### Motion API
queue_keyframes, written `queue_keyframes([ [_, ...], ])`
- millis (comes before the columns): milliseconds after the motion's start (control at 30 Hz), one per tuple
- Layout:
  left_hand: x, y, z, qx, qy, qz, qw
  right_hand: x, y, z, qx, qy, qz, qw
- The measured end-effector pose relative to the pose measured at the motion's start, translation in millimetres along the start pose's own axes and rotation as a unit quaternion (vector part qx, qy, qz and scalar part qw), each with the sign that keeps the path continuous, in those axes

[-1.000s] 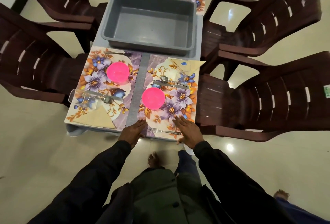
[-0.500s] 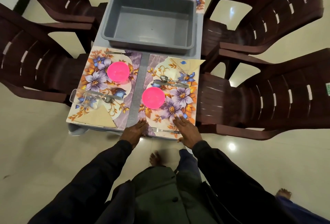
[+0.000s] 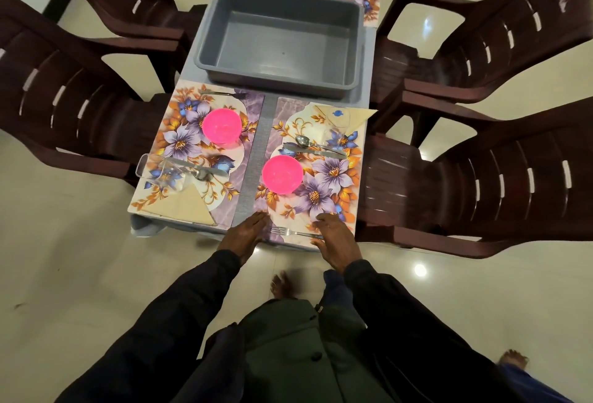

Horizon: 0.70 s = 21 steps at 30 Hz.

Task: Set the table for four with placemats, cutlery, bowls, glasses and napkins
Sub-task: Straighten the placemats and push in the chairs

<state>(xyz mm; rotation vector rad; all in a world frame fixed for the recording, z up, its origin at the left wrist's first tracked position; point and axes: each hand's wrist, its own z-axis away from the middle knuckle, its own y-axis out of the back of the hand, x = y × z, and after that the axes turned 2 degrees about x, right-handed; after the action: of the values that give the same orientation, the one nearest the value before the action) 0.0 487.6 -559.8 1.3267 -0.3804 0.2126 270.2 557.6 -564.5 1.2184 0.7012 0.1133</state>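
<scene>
Grey table (image 3: 368, 81), brown chairs (image 3: 481, 178) round it, glossy pale floor (image 3: 64, 258). Flat on near-edge placemat (image 3: 333, 174): left hand (image 3: 245, 235), right hand (image 3: 337, 242), fingers straight.

the person wears a dark, near-black top with long sleeves: the left sleeve (image 3: 179, 306) and the right sleeve (image 3: 404, 309) are loose and softly creased, and they end in plain cuffs at the wrists, just behind the bare left grip (image 3: 245, 234) and right grip (image 3: 337, 239). over the chest lies a grey-green garment (image 3: 282, 338) with stitched seams and a flap-like fold. it carries a dark round button (image 3: 316, 356) and a smaller fastener (image 3: 319, 308) near its far edge. past that edge show a blue trouser leg (image 3: 333, 287) and one bare foot (image 3: 280, 285).
</scene>
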Motion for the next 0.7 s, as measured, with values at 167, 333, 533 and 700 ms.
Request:
queue_keyframes([
  [167,4.1,-0.5,1.8,0.027,0.019,0.016,0.999,-6.7,-12.7,0.4,0.023,-0.009,0.026,0.999],
  [333,5.4,-1.5,2.9,0.018,0.017,0.002,1.000,-4.1,-24.8,2.5,0.053,-0.022,0.006,0.998],
  [533,1.4,-4.2,2.0,0.018,0.017,0.028,0.999,0.1,-29.5,4.3,0.060,-0.043,-0.034,0.997],
  [700,-1.4,-4.2,2.5,0.006,0.043,0.044,0.998,3.0,-32.3,3.6,0.053,-0.047,-0.048,0.996],
])
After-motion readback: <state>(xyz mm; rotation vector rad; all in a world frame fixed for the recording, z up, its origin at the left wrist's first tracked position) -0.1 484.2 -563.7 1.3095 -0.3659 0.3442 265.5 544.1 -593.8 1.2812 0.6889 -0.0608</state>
